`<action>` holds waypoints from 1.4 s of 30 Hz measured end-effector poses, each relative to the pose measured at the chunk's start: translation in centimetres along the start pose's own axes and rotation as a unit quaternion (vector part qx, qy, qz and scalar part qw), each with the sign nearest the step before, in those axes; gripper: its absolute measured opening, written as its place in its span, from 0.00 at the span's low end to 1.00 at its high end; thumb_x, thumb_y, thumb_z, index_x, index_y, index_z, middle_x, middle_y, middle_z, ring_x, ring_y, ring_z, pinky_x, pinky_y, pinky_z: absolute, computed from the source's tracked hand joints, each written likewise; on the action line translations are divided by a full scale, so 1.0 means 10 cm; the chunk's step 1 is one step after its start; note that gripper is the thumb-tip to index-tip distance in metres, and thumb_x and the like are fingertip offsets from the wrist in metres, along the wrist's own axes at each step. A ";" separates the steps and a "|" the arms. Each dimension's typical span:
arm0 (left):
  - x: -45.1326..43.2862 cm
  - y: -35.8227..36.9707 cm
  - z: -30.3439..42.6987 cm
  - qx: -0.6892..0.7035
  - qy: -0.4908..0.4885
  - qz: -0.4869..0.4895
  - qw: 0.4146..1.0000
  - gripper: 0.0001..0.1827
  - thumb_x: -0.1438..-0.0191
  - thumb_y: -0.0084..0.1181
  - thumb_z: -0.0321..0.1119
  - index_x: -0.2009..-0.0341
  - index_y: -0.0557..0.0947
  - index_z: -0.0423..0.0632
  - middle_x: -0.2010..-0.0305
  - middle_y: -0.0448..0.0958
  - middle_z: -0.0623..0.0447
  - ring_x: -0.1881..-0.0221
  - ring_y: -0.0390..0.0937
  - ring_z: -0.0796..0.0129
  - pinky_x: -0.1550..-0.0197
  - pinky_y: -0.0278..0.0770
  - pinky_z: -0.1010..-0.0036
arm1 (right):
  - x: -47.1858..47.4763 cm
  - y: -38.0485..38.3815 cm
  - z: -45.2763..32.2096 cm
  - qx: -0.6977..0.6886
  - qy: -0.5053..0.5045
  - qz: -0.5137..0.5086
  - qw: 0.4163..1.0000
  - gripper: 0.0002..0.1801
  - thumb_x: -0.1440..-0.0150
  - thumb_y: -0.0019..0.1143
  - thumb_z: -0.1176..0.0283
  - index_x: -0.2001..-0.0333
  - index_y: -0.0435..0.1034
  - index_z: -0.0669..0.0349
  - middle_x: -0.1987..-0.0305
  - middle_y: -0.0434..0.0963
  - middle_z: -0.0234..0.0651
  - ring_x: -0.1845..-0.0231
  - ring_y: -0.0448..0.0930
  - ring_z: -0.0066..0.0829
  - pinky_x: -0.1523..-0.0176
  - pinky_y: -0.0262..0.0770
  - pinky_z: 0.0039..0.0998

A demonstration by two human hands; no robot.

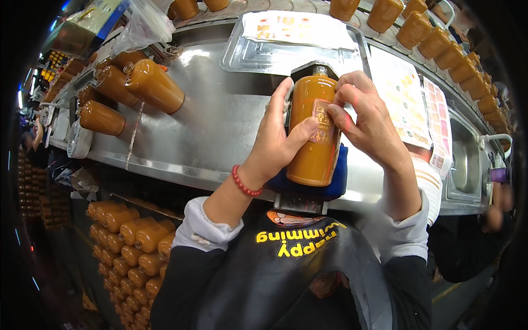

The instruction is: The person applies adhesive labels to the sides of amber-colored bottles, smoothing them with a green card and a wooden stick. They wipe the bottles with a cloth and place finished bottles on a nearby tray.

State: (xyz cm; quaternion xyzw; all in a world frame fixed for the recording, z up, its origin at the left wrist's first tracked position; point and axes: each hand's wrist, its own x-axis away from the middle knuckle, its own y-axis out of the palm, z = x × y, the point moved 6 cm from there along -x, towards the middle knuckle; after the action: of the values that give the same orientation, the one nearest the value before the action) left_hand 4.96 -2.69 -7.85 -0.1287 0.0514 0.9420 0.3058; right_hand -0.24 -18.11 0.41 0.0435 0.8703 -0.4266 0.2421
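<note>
A glossy amber-brown bottle (303,152) lies on a dark blue cloth (341,169), its clear neck pointing away from me towards a dark angled bracket (303,71). My left hand (278,136) steadies it, fingers along the left side and thumb across the front. The thumb presses on the lower left of a pinkish label (320,109) that bears writing. Bent over the bottle's right side, my right hand (363,113) has its thumb and curled forefinger closed at the label's right edge. Thin red light lines cross the bottle.
Sticker sheets (400,90) lie at the right, before a metal sink (464,156). More sheets (297,31) rest on a clear plastic tray (255,60). Several brown bottles (154,86) stand at the left; others line the conveyor (272,5). Stacked bottles (132,255) sit below the steel counter (206,123).
</note>
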 end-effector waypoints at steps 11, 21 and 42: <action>-0.09 0.07 -0.12 0.069 -0.042 -0.031 0.996 0.42 0.33 0.53 0.38 0.27 0.45 0.36 0.32 0.63 0.40 0.35 0.66 0.64 0.34 0.67 0.68 | 0.42 0.07 -0.18 0.034 0.014 0.106 0.994 0.24 0.48 0.63 0.81 0.45 0.75 0.61 0.48 0.71 0.46 0.45 0.73 0.44 0.43 0.73 0.38; -0.12 0.08 -0.13 0.216 -0.085 -0.018 0.972 0.42 0.36 0.58 0.42 0.29 0.51 0.32 0.34 0.64 0.38 0.34 0.66 0.60 0.34 0.65 0.68 | 0.52 0.21 -0.09 0.003 0.058 0.073 0.996 0.24 0.40 0.61 0.71 0.40 0.73 0.63 0.41 0.68 0.48 0.39 0.70 0.44 0.37 0.69 0.39; -0.09 0.08 -0.16 0.126 -0.060 -0.059 0.989 0.48 0.35 0.57 0.40 0.26 0.41 0.37 0.29 0.58 0.40 0.31 0.62 0.61 0.31 0.63 0.67 | 0.59 0.23 -0.07 -0.011 0.059 0.069 0.996 0.24 0.42 0.62 0.74 0.40 0.74 0.62 0.37 0.67 0.49 0.37 0.69 0.46 0.34 0.66 0.40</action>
State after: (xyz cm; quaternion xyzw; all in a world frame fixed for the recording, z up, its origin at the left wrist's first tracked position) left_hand 5.51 -4.11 -9.09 -0.0356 0.1435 0.9144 0.3768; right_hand -5.03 -16.91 -3.58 0.1259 0.8825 -0.3963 0.2199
